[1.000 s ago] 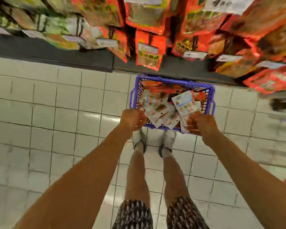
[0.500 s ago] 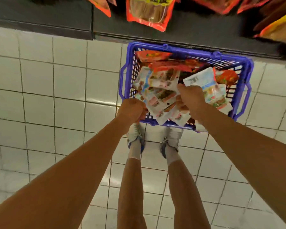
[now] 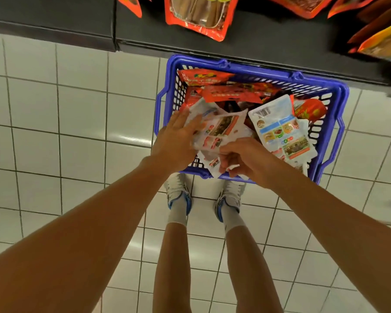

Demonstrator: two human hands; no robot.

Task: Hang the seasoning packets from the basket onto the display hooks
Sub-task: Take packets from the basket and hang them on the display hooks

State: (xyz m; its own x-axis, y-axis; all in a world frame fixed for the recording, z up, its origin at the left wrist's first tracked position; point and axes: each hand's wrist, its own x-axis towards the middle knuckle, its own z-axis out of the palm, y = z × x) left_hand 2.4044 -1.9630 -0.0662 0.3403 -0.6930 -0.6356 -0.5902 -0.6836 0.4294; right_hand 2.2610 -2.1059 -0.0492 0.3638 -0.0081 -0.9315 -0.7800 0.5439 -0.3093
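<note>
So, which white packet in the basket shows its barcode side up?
The large white packet at the right of the blue basket, beside the right hand: a barcode sits at its top corner. The white packets under the left hand show none.

Blue lattice-walled plastic basket (image 3: 334, 91): smooth, slight sheen. White printed seasoning packets (image 3: 221, 127) under the fingers: glossy film, creased. Just beyond the grip, red printed packets (image 3: 230, 92): shiny, crinkled. White square floor tiles (image 3: 77, 109): glazed, reflecting light. Black shelf base (image 3: 54, 16): matt. Orange hanging pouch (image 3: 199, 16): glossy, clear window.
</note>
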